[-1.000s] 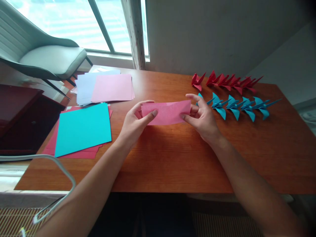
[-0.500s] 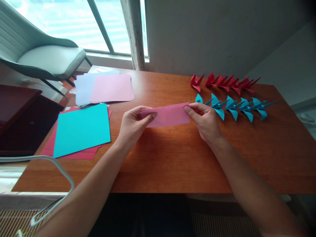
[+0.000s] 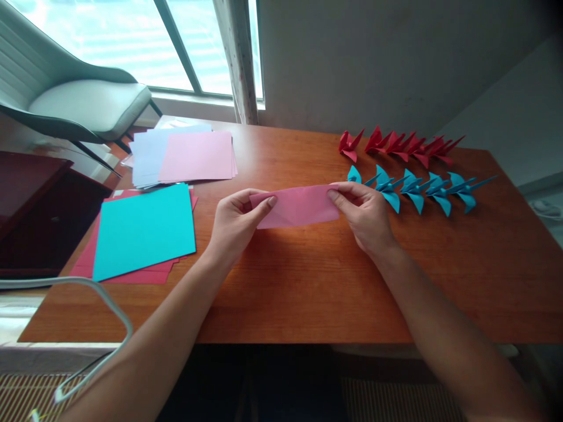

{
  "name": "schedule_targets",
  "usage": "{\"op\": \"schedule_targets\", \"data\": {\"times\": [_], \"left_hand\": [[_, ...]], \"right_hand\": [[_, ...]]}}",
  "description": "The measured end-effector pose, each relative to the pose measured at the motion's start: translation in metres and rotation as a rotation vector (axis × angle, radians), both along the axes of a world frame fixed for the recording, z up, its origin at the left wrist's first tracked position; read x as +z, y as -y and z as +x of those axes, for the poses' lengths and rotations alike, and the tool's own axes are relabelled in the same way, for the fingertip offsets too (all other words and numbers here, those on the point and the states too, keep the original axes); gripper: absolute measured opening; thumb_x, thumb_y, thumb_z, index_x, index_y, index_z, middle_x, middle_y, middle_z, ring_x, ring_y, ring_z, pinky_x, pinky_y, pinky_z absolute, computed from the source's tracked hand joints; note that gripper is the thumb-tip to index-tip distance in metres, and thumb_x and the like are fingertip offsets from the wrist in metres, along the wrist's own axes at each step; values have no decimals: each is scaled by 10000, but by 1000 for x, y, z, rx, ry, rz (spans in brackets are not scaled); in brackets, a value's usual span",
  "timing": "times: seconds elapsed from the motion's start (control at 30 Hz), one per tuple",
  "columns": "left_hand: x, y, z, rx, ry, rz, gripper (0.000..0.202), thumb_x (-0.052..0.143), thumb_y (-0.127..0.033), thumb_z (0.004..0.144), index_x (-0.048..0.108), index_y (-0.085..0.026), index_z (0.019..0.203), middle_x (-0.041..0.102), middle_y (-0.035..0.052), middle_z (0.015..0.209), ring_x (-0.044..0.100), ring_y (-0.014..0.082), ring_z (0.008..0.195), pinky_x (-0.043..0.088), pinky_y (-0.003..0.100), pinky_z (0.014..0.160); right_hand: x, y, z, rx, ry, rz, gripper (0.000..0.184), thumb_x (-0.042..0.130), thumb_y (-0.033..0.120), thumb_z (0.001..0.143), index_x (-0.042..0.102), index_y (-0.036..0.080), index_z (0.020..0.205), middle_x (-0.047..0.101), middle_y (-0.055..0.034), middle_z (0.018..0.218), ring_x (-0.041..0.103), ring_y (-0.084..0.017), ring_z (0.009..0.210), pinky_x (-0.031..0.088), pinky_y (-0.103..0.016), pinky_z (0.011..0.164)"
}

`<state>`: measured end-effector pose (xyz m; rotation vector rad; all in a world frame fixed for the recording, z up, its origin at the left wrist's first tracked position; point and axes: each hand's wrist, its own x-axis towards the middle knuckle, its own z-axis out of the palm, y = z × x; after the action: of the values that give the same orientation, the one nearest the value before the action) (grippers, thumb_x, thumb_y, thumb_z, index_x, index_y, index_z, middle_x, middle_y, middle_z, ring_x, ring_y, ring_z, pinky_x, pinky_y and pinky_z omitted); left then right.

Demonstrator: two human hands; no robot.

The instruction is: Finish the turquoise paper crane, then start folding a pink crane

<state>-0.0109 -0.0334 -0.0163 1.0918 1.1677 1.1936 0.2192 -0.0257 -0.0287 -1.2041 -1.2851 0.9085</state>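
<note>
A folded strip of pink paper (image 3: 299, 208) stretches between my two hands, held up over the wooden table (image 3: 299, 293). My left hand (image 3: 240, 220) pinches its left end, thumb on the near face. At the other end, my right hand (image 3: 363, 211) grips the upper right corner between thumb and fingers. Faint crease lines show on the paper. Just beyond my right hand is a row of blue paper cranes (image 3: 411, 190), the leftmost partly hidden by that hand. Behind them stands a row of red paper cranes (image 3: 400, 146).
On the left lie blue sheets (image 3: 145, 228) on top of red sheets (image 3: 145, 275). Further back is a stack of pale pink sheets (image 3: 197, 155) and pale blue sheets (image 3: 147, 155). A chair (image 3: 88, 105) stands by the window, and a white cable (image 3: 105, 293) curves at the lower left.
The pink paper has tipped slightly, its left end a little higher and its right end a little lower. Both hands keep their pinch, and the view has shifted very slightly.
</note>
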Motion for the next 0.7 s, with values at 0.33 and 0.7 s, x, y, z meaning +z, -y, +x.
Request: {"op": "schedule_targets", "data": {"times": [0.33, 0.7], "left_hand": [[-1, 0, 0, 1, -70, 40, 259, 851, -404, 732, 785, -183, 851, 772, 37, 849, 668, 149, 741, 508, 225, 651], [-4, -1, 2, 26, 42, 20, 237, 873, -369, 713, 789, -177, 825, 767, 30, 809, 649, 112, 680, 497, 185, 614]], "right_hand": [[1, 0, 1, -7, 8, 7, 204, 784, 455, 809, 762, 254, 839, 751, 4, 836, 672, -165, 793, 559, -316, 755], [0, 0, 0, -11, 2, -8, 238, 779, 488, 803, 768, 251, 832, 759, 8, 831, 681, -157, 779, 566, -304, 740]]}}
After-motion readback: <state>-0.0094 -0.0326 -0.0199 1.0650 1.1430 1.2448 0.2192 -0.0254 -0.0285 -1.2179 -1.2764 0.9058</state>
